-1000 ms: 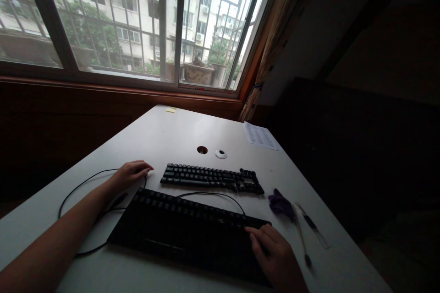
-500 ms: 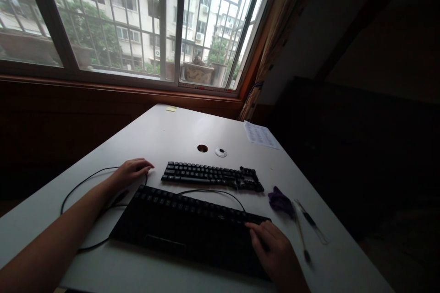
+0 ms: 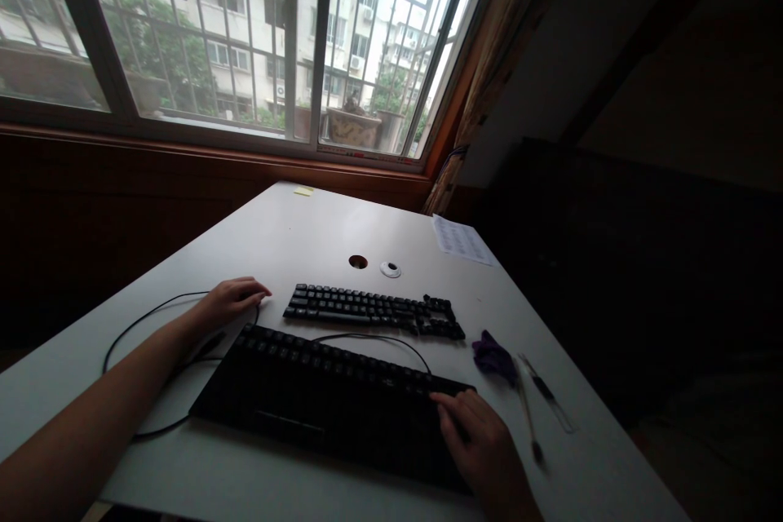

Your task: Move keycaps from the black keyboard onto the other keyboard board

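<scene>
The keyboard (image 3: pixel 324 404) is lying on the tabletop (image 3: pixel 306 232), the right hand (image 3: pixel 477 432) touching its right end. The left hand (image 3: pixel 229 299) is resting near its far left corner; one cannot tell whether either grip is closed.

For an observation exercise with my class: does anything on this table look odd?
Yes. The white ring lies beside the table hole, though it looks made to fit there. Also, loose keycaps seem laid in rows on the table beyond the keyboard, instead of mounted on it.
</scene>
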A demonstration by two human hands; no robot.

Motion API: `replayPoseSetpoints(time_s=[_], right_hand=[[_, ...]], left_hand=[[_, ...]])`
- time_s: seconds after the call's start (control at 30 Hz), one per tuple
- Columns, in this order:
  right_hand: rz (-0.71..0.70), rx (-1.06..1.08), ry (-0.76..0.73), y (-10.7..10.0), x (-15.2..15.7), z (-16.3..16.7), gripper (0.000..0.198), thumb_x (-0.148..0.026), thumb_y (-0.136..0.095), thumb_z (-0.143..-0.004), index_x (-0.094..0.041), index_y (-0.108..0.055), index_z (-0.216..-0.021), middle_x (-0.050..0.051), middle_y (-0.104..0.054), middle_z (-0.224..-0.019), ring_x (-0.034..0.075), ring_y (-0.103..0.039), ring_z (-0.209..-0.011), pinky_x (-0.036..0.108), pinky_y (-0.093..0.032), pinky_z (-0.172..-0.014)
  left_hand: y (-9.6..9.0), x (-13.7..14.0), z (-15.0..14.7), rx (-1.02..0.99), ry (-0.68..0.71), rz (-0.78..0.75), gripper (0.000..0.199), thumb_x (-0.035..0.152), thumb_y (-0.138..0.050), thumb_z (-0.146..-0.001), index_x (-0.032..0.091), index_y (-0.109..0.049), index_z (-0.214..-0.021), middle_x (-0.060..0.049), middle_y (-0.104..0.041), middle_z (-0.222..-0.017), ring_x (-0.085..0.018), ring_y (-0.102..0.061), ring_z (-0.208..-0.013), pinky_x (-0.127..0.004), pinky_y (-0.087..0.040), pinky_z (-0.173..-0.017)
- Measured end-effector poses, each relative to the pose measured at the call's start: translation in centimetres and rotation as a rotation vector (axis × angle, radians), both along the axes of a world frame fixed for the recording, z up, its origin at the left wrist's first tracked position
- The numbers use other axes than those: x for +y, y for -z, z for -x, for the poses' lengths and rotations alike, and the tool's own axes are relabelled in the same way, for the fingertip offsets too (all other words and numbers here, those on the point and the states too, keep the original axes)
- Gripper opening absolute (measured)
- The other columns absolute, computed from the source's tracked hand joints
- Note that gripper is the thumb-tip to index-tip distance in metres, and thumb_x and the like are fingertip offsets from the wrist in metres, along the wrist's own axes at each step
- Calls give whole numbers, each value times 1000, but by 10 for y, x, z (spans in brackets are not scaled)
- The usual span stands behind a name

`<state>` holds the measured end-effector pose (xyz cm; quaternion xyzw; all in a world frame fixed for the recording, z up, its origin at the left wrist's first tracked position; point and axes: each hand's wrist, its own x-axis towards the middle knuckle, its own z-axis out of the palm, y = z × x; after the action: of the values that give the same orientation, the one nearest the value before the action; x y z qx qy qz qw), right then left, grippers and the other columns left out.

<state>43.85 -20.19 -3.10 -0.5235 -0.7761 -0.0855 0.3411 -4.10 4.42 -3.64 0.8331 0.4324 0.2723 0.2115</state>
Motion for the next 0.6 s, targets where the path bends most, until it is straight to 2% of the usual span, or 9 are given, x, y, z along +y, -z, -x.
replayPoseSetpoints(time_s=[0.27, 0.6], right_hand=[[-5, -42, 12, 4, -1, -2, 20, -18, -54, -102, -23, -73, -108, 3, -72, -82, 20, -70, -76, 33, -58, -71], [-11, -26, 16, 0, 0, 0, 21, -20, -55, -101, -23, -75, -105, 3, -71, -78, 19, -70, -73, 32, -59, -68]], left_hand=[[-1, -1, 0, 24, -9, 9, 42, 50, -52, -96, 20, -81, -103, -8, -78, -102, -24, -72, -90, -30, -56, -84], [-2, 7, 5, -14, -4, 121, 45, 55, -55, -92, 20, -80, -104, -9, -80, -102, -26, -74, -94, -33, -58, -85]])
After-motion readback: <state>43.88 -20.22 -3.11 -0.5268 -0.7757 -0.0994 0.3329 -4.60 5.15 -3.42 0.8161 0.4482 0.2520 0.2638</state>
